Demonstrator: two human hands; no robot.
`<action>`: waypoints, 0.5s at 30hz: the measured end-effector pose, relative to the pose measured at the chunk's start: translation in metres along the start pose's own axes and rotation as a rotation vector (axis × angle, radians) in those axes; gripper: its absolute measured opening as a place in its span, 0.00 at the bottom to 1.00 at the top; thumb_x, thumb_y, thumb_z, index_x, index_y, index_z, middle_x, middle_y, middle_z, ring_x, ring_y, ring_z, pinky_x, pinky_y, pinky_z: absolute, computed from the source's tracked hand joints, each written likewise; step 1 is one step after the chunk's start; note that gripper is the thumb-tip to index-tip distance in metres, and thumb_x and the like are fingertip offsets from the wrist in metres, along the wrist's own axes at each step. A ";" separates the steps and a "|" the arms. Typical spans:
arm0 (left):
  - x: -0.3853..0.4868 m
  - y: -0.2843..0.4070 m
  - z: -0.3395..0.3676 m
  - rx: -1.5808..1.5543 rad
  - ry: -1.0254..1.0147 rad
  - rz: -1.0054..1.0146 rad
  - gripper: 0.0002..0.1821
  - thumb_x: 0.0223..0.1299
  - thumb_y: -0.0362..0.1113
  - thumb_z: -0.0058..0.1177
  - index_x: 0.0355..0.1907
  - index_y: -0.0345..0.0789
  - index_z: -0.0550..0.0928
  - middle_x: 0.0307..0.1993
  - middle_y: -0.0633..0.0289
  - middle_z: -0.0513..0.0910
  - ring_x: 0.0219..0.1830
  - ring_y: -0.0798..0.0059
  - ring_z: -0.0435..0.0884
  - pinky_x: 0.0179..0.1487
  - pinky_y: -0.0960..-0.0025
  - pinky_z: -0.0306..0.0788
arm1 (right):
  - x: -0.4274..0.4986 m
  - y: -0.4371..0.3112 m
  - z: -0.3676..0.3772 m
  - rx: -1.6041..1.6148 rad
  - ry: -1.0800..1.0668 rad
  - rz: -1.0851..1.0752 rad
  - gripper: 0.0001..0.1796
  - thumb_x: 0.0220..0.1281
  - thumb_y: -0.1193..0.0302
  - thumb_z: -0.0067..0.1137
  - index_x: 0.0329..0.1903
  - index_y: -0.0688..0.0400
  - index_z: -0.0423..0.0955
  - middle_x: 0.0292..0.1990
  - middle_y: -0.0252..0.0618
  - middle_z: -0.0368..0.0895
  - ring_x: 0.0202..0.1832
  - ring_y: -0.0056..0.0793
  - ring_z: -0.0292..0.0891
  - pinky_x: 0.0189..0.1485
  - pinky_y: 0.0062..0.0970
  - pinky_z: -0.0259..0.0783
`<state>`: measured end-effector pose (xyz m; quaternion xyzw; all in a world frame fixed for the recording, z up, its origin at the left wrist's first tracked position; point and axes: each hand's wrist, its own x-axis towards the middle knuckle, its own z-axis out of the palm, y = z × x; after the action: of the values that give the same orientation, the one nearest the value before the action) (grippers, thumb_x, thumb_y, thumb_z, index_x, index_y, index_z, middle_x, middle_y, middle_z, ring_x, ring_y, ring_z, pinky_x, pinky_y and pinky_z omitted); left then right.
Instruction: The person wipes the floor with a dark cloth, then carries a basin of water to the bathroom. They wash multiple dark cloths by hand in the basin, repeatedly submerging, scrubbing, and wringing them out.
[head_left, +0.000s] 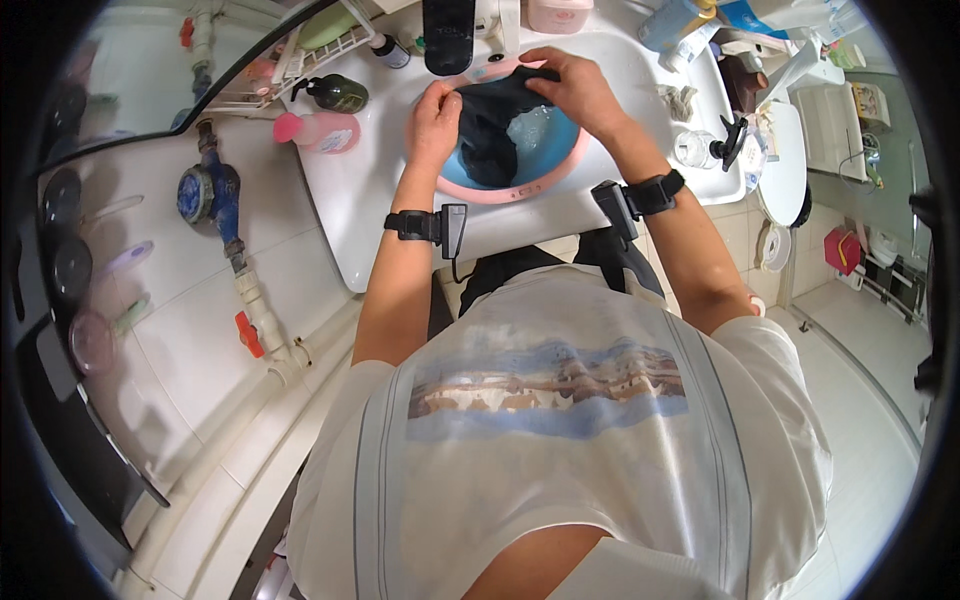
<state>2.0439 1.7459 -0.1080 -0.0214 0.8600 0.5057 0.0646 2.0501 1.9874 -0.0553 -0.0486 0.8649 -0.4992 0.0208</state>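
A wet black cloth (487, 135) hangs between my two hands, its lower part down in a pink-rimmed plastic basin (517, 193) with a blue inside. Pinched at the cloth's left edge is my left hand (437, 124), above the basin's left rim. My right hand (574, 88) grips the upper right corner between thumb and fingers, over the basin's right side. Bubbly water (534, 133) shows to the right of the cloth. The basin sits in a white washbasin (630, 56), below the faucet (504, 22). Each wrist wears a black strap with a small device.
Left of the basin, a pink pump bottle (319, 133) and a dark green pump bottle (334, 93) stand on the counter. At right are a clear spray bottle (697, 148), a crumpled grey cloth (677, 102) and more bottles. A black object (448, 37) overhangs the basin's back edge.
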 end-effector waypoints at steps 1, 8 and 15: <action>0.002 0.003 -0.004 -0.172 -0.007 0.104 0.07 0.62 0.34 0.56 0.36 0.33 0.77 0.29 0.68 0.78 0.35 0.84 0.74 0.42 0.73 0.70 | 0.002 -0.001 0.003 -0.063 0.021 -0.025 0.11 0.54 0.72 0.63 0.42 0.56 0.81 0.35 0.40 0.85 0.37 0.37 0.82 0.42 0.30 0.75; 0.001 0.009 -0.080 0.588 -0.211 0.288 0.12 0.52 0.37 0.60 0.39 0.35 0.83 0.39 0.49 0.81 0.45 0.48 0.77 0.50 0.56 0.70 | 0.036 -0.014 0.018 -0.209 0.089 -0.097 0.05 0.52 0.74 0.59 0.34 0.54 0.78 0.31 0.43 0.83 0.37 0.46 0.79 0.39 0.38 0.72; -0.022 -0.007 -0.102 0.636 0.069 0.238 0.13 0.58 0.40 0.57 0.41 0.35 0.83 0.37 0.49 0.83 0.40 0.49 0.80 0.45 0.54 0.72 | 0.029 0.024 0.007 0.034 0.263 -0.112 0.07 0.51 0.80 0.61 0.35 0.60 0.74 0.32 0.44 0.83 0.34 0.40 0.82 0.38 0.32 0.75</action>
<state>2.0570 1.6528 -0.0616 0.0833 0.9728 0.2153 -0.0208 2.0198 1.9905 -0.0789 -0.0306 0.8474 -0.5163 -0.1201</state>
